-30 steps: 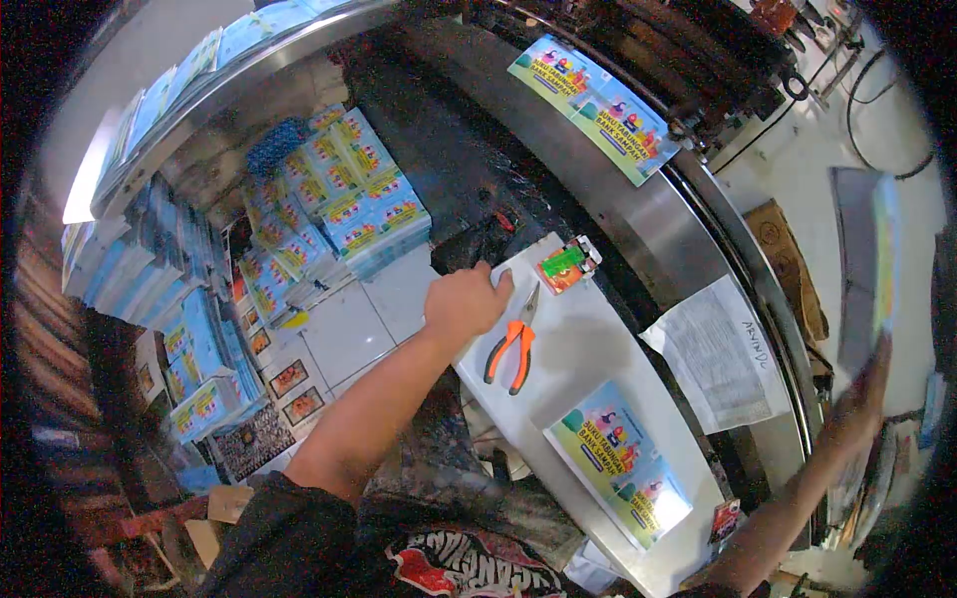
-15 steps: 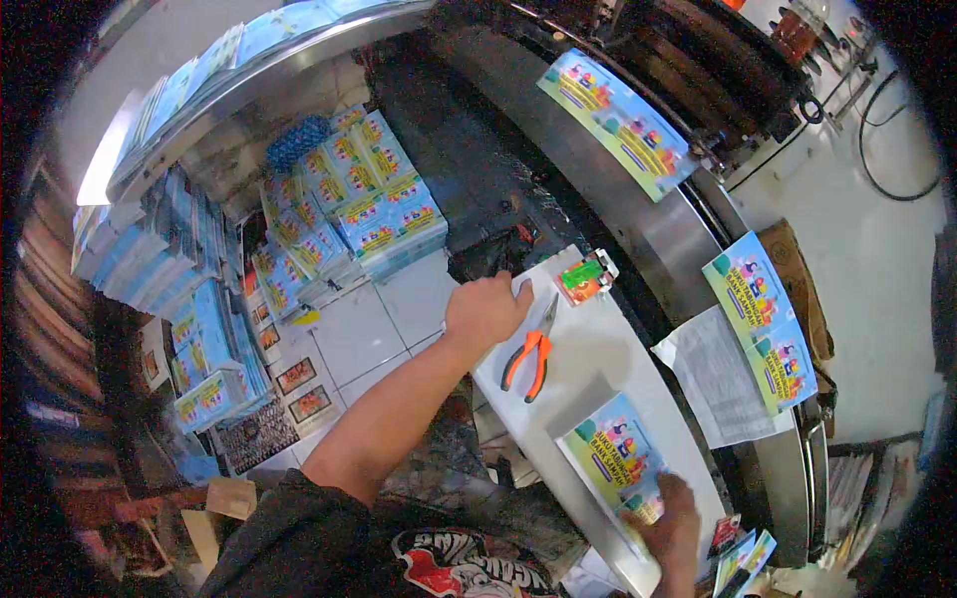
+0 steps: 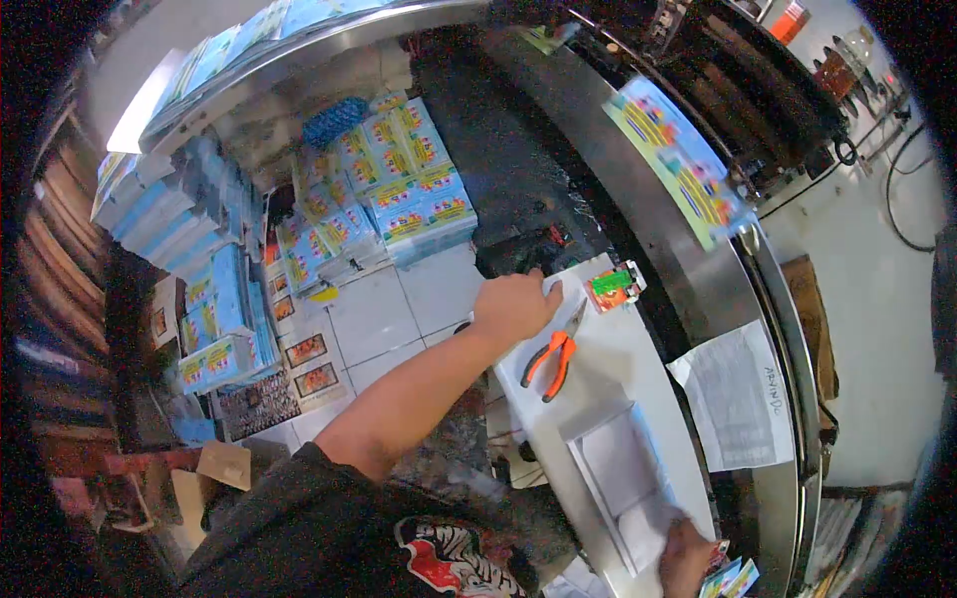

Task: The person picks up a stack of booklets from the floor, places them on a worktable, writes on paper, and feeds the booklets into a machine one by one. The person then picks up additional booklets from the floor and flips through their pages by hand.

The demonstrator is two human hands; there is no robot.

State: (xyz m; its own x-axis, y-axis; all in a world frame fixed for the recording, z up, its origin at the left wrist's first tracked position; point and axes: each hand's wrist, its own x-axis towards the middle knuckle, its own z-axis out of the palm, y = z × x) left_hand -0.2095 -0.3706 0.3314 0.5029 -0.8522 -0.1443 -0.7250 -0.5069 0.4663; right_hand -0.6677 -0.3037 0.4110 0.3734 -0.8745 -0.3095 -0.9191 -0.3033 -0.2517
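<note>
My left hand [image 3: 516, 307] rests on the far left edge of a narrow white bench [image 3: 588, 384], its thumb apart from the other fingers and nothing seen in it. Just beside it lie pliers [image 3: 553, 364] with orange-and-black handles, jaws toward the far end. Nearer me on the bench is an open booklet [image 3: 613, 458], showing white inside paper and a blue strip along its right edge. At its near right corner my right hand [image 3: 686, 558], partly blurred, is closed on the paper; its fingertips are partly hidden.
Past the pliers sits a small red-and-green box [image 3: 613, 287]. A metal machine rail on the right carries a printed sheet [image 3: 683, 164] and a handwritten paper [image 3: 738, 399]. On the tiled floor stand stacks of printed booklets [image 3: 419, 199], with more stacks [image 3: 189, 219] further left.
The booklet's printed cover faced up before; white paper shows there now. One printed sheet is gone from over the handwritten paper. The view has shifted slightly; my left hand stays on the bench edge.
</note>
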